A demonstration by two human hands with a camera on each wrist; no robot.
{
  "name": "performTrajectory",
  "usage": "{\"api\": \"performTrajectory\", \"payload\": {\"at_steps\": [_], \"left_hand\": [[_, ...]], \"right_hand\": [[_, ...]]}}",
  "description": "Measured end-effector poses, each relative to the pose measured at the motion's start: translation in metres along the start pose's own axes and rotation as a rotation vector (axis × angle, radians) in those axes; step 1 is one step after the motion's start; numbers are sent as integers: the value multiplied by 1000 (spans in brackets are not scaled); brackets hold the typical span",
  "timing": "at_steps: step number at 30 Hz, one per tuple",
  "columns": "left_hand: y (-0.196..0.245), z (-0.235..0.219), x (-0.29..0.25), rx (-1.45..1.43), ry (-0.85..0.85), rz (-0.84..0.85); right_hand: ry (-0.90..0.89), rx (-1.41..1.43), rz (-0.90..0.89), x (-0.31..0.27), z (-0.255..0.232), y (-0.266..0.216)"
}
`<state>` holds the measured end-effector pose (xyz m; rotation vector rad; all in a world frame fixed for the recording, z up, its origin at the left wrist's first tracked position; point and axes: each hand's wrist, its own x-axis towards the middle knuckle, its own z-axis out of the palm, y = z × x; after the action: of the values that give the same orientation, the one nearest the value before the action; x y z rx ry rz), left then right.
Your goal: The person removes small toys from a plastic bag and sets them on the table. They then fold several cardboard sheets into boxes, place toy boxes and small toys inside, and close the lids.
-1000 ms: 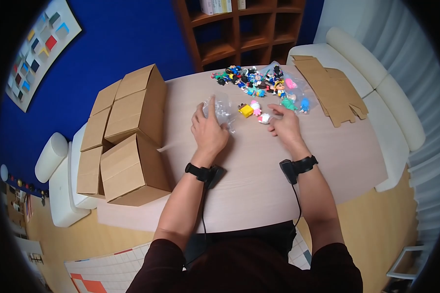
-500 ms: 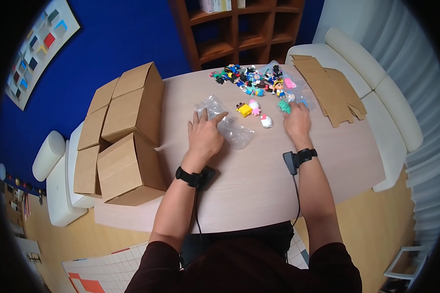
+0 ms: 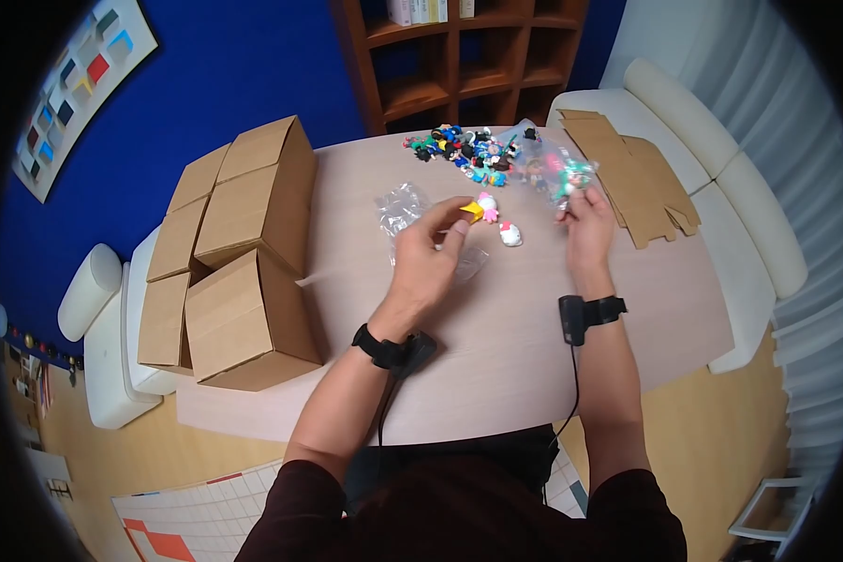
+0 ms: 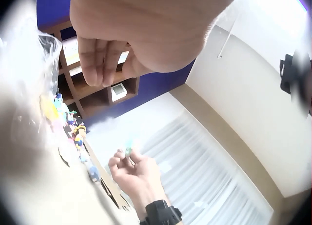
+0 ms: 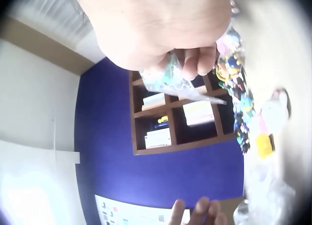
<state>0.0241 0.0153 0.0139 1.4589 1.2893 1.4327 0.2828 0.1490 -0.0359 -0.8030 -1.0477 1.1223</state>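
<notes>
My right hand (image 3: pixel 590 225) is raised at the table's right side. Its fingers pinch a clear plastic bag (image 5: pixel 195 92) with something green and white (image 3: pixel 571 178) showing in it. My left hand (image 3: pixel 421 262) hovers with loosely bent fingers and nothing between them. Beneath it lies another clear plastic bag (image 3: pixel 401 208), partly covered by the hand. Its fingertips overlap a yellow toy figure (image 3: pixel 475 210) in the head view; the right wrist view has that yellow piece (image 5: pixel 264 146) apart from the hand. A pink-and-white figure (image 3: pixel 487 206) and a white figure with red (image 3: pixel 510 234) lie nearby.
A pile of several small toy figures (image 3: pixel 459 148) occupies the table's far side. Several cardboard boxes (image 3: pixel 253 206) stand at the left. Flattened cardboard (image 3: pixel 628 173) lies on the right edge, beside a white sofa (image 3: pixel 759 187). Behind is a wooden shelf (image 3: pixel 454 56).
My right hand moved from beside the white figure to the right, took hold of the clear bag and lifted it. My left hand shifted right from the other bag toward the yellow figure.
</notes>
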Motion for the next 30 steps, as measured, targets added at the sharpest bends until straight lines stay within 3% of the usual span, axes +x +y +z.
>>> {"api": "performTrajectory", "payload": {"at_steps": [2,4,6,9,12,14,16,19,20,22,26,29,30], "left_hand": [[3,7,-1,-160,-84,-136],[12,13,-3,-321,-126,-288],[5,12,-4,-378,-104,-282],[-8,1,-6,-456,-80,-290],[-20,-2,-5,-463,-16,-287],[-21,-5,-6,-428,-8,-298],[-15,-11,-4,-421,-132,-304],[-6,-17,-2,-327,-232,-307],[-5,-18,-1,-281,-251,-306],[-7,-20,-1,-182,-191,-292],[-12,-26,2,72,-112,-285],[14,-24,1,524,-9,-203],[14,-23,2,613,47,-63]], "right_hand": [[-174,-180,-55,-23,27,-3],[-292,-534,-382,-53,62,-7],[-393,-615,-505,-79,89,-17],[-511,-545,-329,-86,94,-26],[-177,-418,-131,-72,82,1],[-97,-279,57,-60,75,2],[-18,-93,186,-56,74,0],[-85,197,310,-54,79,-8],[-155,154,324,-54,75,-4],[-293,69,349,-51,63,4],[-307,73,380,-52,58,10],[-278,129,478,-53,59,10],[-264,144,513,-54,60,13]]}}
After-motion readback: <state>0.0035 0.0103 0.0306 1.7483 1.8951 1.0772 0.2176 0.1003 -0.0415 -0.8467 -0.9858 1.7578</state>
